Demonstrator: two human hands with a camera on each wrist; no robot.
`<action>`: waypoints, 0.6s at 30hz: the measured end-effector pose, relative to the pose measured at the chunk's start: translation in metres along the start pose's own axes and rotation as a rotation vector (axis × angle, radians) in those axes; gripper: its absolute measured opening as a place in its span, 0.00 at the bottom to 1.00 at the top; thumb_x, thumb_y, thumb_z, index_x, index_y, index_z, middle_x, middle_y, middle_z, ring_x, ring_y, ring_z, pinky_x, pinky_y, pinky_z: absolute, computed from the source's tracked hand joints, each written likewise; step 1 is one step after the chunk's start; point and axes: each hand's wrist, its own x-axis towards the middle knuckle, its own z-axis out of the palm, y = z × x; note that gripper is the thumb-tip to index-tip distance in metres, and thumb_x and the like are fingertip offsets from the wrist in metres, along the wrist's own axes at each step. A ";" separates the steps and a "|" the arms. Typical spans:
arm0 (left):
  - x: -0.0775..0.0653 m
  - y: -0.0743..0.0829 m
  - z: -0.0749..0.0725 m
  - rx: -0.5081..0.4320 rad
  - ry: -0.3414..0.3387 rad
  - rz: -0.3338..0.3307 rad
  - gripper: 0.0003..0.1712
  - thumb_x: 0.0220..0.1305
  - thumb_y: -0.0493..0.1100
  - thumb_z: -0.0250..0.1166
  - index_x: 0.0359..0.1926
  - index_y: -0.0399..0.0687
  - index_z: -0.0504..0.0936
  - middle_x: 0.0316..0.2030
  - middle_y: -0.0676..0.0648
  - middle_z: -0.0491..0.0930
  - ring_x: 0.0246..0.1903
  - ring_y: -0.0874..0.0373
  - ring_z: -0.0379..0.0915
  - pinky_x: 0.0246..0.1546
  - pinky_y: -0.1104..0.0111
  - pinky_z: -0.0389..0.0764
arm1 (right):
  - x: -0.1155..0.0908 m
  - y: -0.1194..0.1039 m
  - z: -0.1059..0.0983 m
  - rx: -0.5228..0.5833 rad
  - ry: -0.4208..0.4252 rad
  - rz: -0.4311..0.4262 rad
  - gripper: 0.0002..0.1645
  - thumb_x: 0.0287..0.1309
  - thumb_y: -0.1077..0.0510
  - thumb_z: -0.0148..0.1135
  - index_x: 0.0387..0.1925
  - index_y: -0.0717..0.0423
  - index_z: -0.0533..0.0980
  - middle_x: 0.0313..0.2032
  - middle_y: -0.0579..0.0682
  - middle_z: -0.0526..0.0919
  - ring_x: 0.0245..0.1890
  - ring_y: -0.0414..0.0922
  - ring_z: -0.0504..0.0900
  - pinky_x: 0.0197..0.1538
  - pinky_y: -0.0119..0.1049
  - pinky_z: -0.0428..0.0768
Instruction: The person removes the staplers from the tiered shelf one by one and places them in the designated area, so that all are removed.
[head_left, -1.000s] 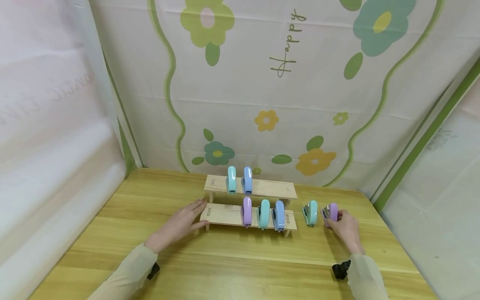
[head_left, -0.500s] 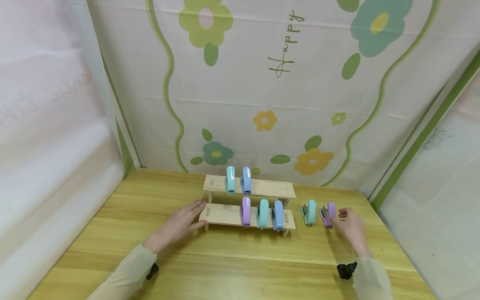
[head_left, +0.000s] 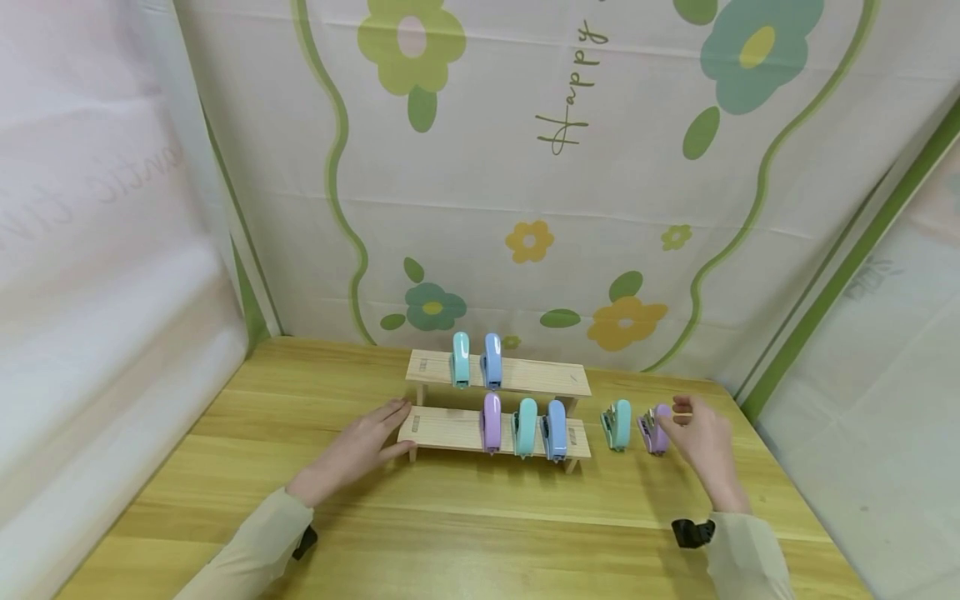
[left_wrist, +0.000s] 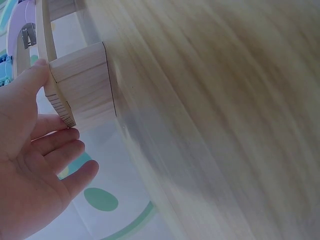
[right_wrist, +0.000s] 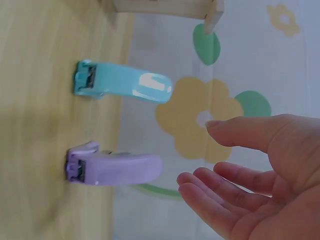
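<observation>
My left hand holds the left end of the lower tier of a two-tier wooden display stand, its thumb and index finger at the plank's two corners. On this tier stand a purple stapler, a mint stapler and a blue stapler. My right hand, fingers loosely bent and holding nothing, hovers beside another purple stapler on the table. In the right wrist view a gap shows between the fingertips and that stapler. Left of it stands another mint stapler.
A mint stapler and a blue stapler stand on the upper tier. Behind the wooden table hangs a floral cloth, with more cloth at both sides. Each wrist wears a black camera mount.
My right hand has let go of the purple stapler and drawn away to the right and slightly up. The stapler stays upright on the table. My left hand keeps its place.
</observation>
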 end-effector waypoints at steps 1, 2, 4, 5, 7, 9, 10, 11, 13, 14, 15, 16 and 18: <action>0.000 0.000 0.000 0.000 0.000 0.000 0.40 0.63 0.54 0.68 0.66 0.30 0.71 0.64 0.31 0.73 0.62 0.38 0.74 0.59 0.52 0.81 | 0.000 -0.005 -0.001 -0.001 0.004 -0.008 0.28 0.63 0.56 0.63 0.56 0.74 0.72 0.50 0.74 0.81 0.48 0.67 0.83 0.45 0.56 0.86; 0.000 0.000 0.000 0.000 -0.001 0.001 0.40 0.63 0.54 0.68 0.66 0.30 0.71 0.64 0.31 0.73 0.62 0.38 0.74 0.59 0.52 0.81 | 0.000 -0.009 -0.001 0.002 0.005 -0.013 0.27 0.63 0.56 0.63 0.56 0.73 0.72 0.50 0.74 0.80 0.48 0.67 0.83 0.46 0.57 0.86; 0.000 -0.001 0.000 -0.003 -0.007 0.000 0.40 0.63 0.54 0.68 0.66 0.30 0.71 0.64 0.31 0.73 0.63 0.38 0.73 0.60 0.51 0.81 | 0.001 -0.018 -0.001 0.006 0.015 -0.033 0.27 0.63 0.57 0.64 0.55 0.73 0.72 0.50 0.74 0.81 0.48 0.67 0.83 0.46 0.57 0.86; 0.000 -0.001 0.000 -0.004 -0.010 -0.001 0.40 0.63 0.54 0.68 0.66 0.30 0.71 0.65 0.31 0.72 0.63 0.38 0.73 0.60 0.51 0.81 | 0.001 -0.023 -0.001 0.010 0.018 -0.044 0.27 0.62 0.57 0.64 0.55 0.73 0.72 0.50 0.74 0.81 0.47 0.67 0.83 0.46 0.57 0.86; -0.001 -0.001 0.000 -0.006 -0.016 -0.001 0.40 0.64 0.54 0.67 0.66 0.30 0.70 0.65 0.31 0.72 0.63 0.37 0.73 0.60 0.51 0.81 | 0.001 -0.032 -0.001 0.007 0.028 -0.075 0.26 0.62 0.58 0.65 0.54 0.73 0.72 0.49 0.74 0.81 0.46 0.67 0.84 0.46 0.57 0.86; -0.001 -0.001 0.000 -0.008 -0.019 -0.001 0.40 0.64 0.54 0.67 0.66 0.30 0.70 0.65 0.31 0.72 0.63 0.38 0.73 0.59 0.51 0.81 | 0.002 -0.040 0.000 0.010 0.035 -0.105 0.25 0.61 0.59 0.66 0.54 0.73 0.72 0.49 0.73 0.81 0.46 0.66 0.84 0.47 0.56 0.86; -0.001 -0.001 0.000 -0.006 -0.019 0.000 0.40 0.64 0.54 0.67 0.66 0.30 0.70 0.65 0.31 0.72 0.63 0.37 0.73 0.59 0.51 0.81 | 0.002 -0.044 0.001 0.013 0.035 -0.120 0.26 0.61 0.59 0.66 0.54 0.73 0.72 0.49 0.73 0.81 0.46 0.66 0.84 0.47 0.56 0.86; -0.001 -0.001 0.000 -0.007 -0.020 -0.001 0.39 0.64 0.54 0.67 0.66 0.30 0.70 0.65 0.31 0.72 0.63 0.37 0.73 0.60 0.51 0.81 | 0.003 -0.048 0.001 0.016 0.034 -0.132 0.25 0.61 0.59 0.66 0.54 0.73 0.72 0.49 0.73 0.81 0.46 0.66 0.84 0.48 0.56 0.86; -0.001 -0.001 0.000 -0.006 -0.022 -0.002 0.39 0.64 0.54 0.67 0.66 0.30 0.70 0.65 0.31 0.72 0.63 0.37 0.73 0.60 0.51 0.80 | 0.005 -0.056 0.003 0.030 0.034 -0.155 0.25 0.61 0.60 0.66 0.54 0.73 0.73 0.49 0.73 0.81 0.46 0.65 0.84 0.49 0.56 0.86; -0.001 -0.001 0.000 -0.006 -0.023 -0.003 0.39 0.64 0.54 0.67 0.66 0.30 0.70 0.65 0.31 0.72 0.63 0.37 0.72 0.60 0.51 0.80 | 0.006 -0.059 0.005 0.040 0.034 -0.164 0.25 0.61 0.60 0.66 0.54 0.73 0.73 0.50 0.72 0.81 0.46 0.65 0.84 0.50 0.56 0.86; -0.001 -0.001 0.000 -0.006 -0.023 -0.003 0.39 0.64 0.54 0.67 0.66 0.30 0.70 0.65 0.31 0.72 0.63 0.37 0.72 0.60 0.51 0.80 | 0.007 -0.062 0.007 0.050 0.032 -0.170 0.25 0.61 0.60 0.66 0.55 0.73 0.72 0.50 0.72 0.81 0.47 0.65 0.84 0.50 0.56 0.86; -0.001 -0.001 -0.001 -0.008 -0.024 -0.004 0.39 0.64 0.54 0.67 0.66 0.30 0.70 0.65 0.31 0.72 0.63 0.37 0.72 0.60 0.51 0.80 | 0.008 -0.066 0.008 0.056 0.029 -0.175 0.25 0.61 0.60 0.66 0.55 0.72 0.73 0.50 0.71 0.81 0.47 0.65 0.84 0.50 0.55 0.86; 0.000 -0.001 -0.001 -0.010 -0.024 -0.004 0.39 0.64 0.54 0.67 0.66 0.30 0.70 0.65 0.31 0.72 0.63 0.37 0.72 0.60 0.51 0.80 | 0.010 -0.073 0.011 0.068 0.025 -0.185 0.25 0.61 0.60 0.67 0.54 0.72 0.73 0.50 0.71 0.81 0.47 0.64 0.84 0.50 0.55 0.87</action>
